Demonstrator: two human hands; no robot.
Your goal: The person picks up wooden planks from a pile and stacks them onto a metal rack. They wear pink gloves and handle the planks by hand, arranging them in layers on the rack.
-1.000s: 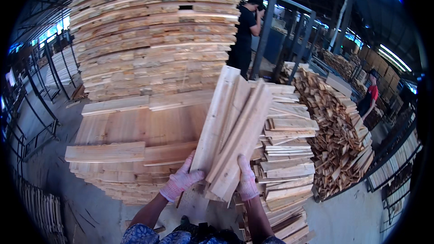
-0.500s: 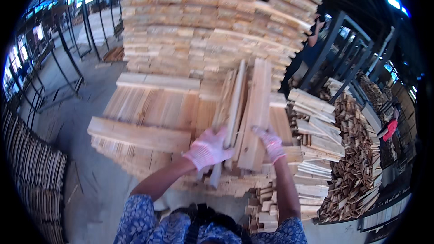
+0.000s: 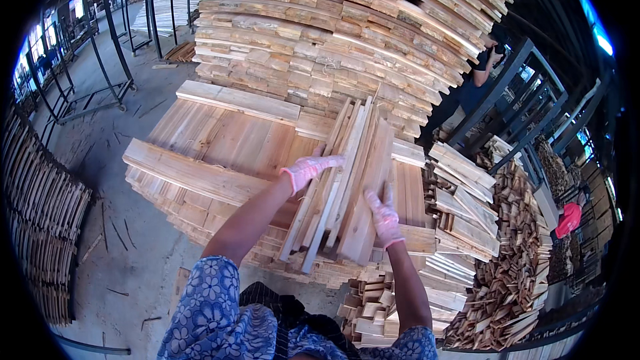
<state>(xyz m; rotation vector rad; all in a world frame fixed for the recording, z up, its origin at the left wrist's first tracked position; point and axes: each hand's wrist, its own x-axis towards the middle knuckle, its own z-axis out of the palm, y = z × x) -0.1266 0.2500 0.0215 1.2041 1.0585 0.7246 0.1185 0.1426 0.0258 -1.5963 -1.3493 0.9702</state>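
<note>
A bundle of narrow wooden slats (image 3: 325,203) lies at a slant on a layer of flat boards (image 3: 230,133), with its near ends jutting past a crosswise batten (image 3: 200,172). My left hand (image 3: 312,168), in a pink-and-white knitted glove, curls its fingers over the slats from the left. On the bundle's right side lies a wider board (image 3: 369,187). Against that board rests my right hand (image 3: 382,217), gloved alike, its fingers spread and pointing away from me. The palm side of each hand is hidden.
A tall stack of boards (image 3: 287,33) rises behind the bundle. Shorter wood pieces (image 3: 460,207) and a long heap of offcuts (image 3: 513,260) lie at right. Another stack (image 3: 43,220) stands at left, near metal racks (image 3: 100,93). A person (image 3: 477,73) stands beyond the tall stack.
My left hand has moved farther forward along the slats. My right hand has spread its fingers on the wide board. The slats and the board now sit closer together. The whole view has shifted.
</note>
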